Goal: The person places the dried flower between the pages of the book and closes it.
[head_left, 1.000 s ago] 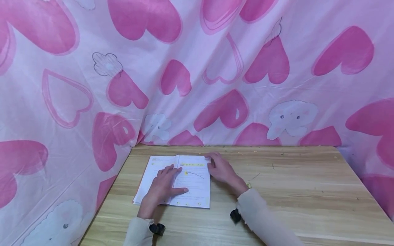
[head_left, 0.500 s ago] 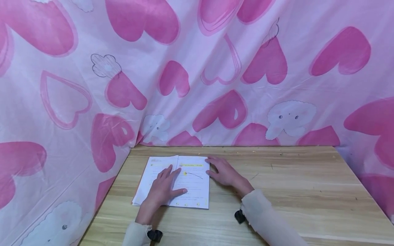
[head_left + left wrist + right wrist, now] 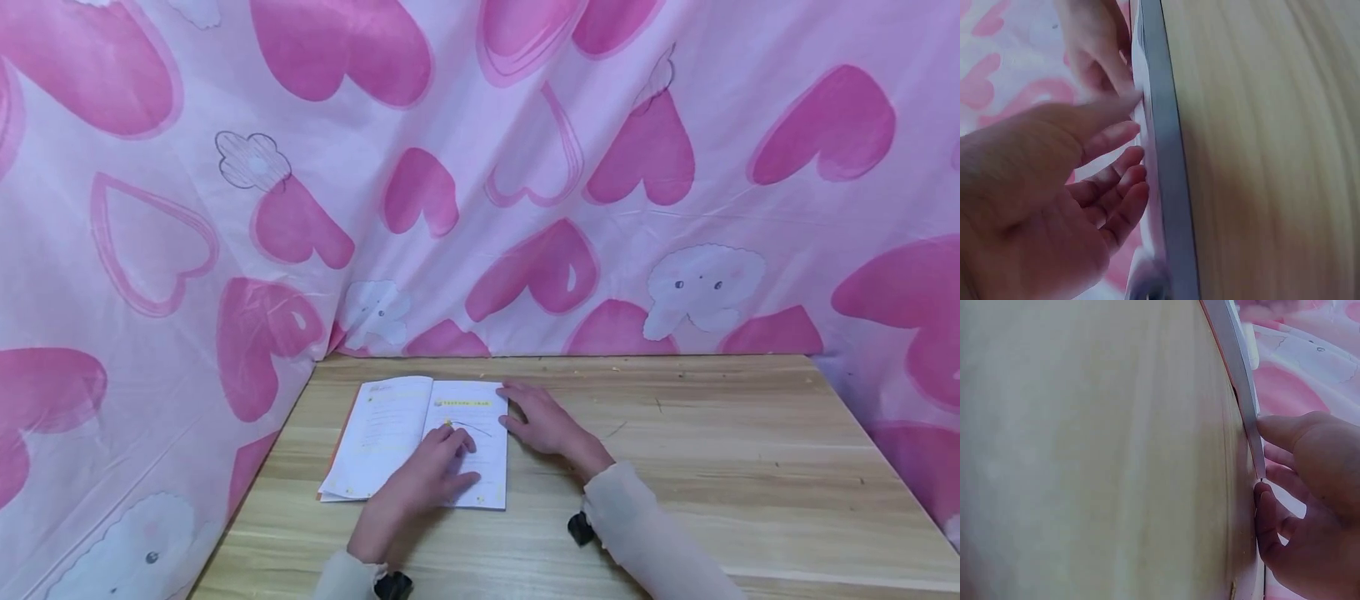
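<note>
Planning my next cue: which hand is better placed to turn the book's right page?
Probably the right hand: it's at the outer edge of the right page, while the left hand lies farther inward.

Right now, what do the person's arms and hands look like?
Left hand and right hand are bare, no gloves. Left sleeve and right sleeve are plain pale beige, ending near the wrists. A small black device sits at each cuff. No cables visible.

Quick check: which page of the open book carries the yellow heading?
The right page, the one with the left hand over it: a yellow heading runs near its top. The left page has no such band there.
</note>
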`<state>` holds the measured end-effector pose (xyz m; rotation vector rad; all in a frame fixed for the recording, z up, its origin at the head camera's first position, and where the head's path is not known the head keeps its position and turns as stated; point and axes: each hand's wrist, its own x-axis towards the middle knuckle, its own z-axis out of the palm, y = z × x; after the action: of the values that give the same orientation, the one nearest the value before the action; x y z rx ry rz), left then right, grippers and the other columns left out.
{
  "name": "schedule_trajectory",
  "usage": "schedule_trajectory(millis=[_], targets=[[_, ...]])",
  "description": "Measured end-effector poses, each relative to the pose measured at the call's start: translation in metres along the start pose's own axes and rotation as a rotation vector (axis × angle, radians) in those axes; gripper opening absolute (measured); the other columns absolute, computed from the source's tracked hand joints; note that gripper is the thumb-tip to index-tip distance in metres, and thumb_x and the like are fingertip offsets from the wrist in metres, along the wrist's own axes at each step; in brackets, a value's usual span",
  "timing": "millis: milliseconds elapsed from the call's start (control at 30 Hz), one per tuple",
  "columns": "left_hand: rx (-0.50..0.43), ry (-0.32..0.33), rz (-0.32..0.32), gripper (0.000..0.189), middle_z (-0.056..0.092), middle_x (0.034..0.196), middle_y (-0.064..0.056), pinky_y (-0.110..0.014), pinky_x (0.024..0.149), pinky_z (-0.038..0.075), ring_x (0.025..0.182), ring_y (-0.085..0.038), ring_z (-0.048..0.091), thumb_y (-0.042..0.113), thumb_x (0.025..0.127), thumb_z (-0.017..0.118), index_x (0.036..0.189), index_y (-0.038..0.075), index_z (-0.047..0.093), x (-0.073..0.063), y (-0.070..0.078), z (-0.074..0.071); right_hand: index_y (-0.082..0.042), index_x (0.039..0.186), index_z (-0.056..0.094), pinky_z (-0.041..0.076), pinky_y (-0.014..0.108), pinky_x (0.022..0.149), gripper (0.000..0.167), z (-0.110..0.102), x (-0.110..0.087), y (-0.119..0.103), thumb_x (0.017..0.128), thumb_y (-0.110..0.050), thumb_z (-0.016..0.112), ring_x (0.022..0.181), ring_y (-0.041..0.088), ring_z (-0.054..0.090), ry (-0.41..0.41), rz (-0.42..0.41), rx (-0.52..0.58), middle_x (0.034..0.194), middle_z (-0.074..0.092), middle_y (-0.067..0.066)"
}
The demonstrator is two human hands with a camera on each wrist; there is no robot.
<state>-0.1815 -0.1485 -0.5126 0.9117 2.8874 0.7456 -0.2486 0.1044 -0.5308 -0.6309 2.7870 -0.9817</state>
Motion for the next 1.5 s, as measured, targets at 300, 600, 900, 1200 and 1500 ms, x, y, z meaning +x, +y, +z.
schedule_trajectory(millis=[300,600,900,1200,1500], targets=[[-0.009,-0.051,-0.038,0.046,0.054,0.110,0.006,-0.034,0.085,0.042,0.100,-0.014,0.047,0.055,0.092,0.083,0.120,0.025,0.061,0.008,0.011,0.021,-0.013,0.161,0.052,0.031,0.060,0.132,0.056,0.002,-0.001,-0.001,0.110,-0.031,0.065,0.161,0.037,0.038,-0.001,-0.006,-0.027,0.174,0.041,0.012],[0.008,-0.021,0.042,0.037,0.061,0.102,0.006,-0.031,0.081,0.048,0.091,-0.010,0.055,0.030,0.103,0.075,0.136,0.020,0.060,0.007,0.012,0.015,-0.014,0.162,0.051,0.030,0.059,0.132,0.056,0.001,-0.003,0.000,0.110,-0.032,0.064,0.161,0.037,0.038,0.004,-0.013,-0.009,0.175,0.039,0.012],[0.053,0.058,0.101,0.032,0.070,0.105,0.002,-0.026,0.075,0.053,0.084,-0.009,0.059,0.013,0.103,0.072,0.134,0.021,0.067,0.007,0.017,0.011,-0.005,0.165,0.042,0.029,0.058,0.133,0.060,0.001,-0.002,0.007,0.110,-0.019,0.060,0.161,0.037,0.038,0.012,-0.057,0.032,0.173,0.041,0.017],[-0.097,0.121,0.008,0.015,0.064,0.086,0.004,-0.018,0.065,0.048,0.072,-0.001,0.054,0.028,0.103,0.076,0.111,0.019,0.067,0.006,0.015,0.011,-0.009,0.171,0.030,0.028,0.056,0.133,0.085,0.000,-0.003,0.010,0.104,-0.037,0.072,0.164,0.035,0.032,0.015,0.043,0.086,0.176,0.037,0.012],[-0.141,0.186,-0.075,0.014,0.075,0.106,0.002,-0.020,0.071,0.059,0.079,-0.001,0.067,0.013,0.100,0.072,0.114,0.013,0.075,-0.004,0.023,-0.001,-0.015,0.167,0.042,0.028,0.060,0.133,0.070,0.002,-0.004,0.009,0.106,-0.035,0.070,0.164,0.038,0.030,-0.020,0.008,0.068,0.179,0.031,0.010]])
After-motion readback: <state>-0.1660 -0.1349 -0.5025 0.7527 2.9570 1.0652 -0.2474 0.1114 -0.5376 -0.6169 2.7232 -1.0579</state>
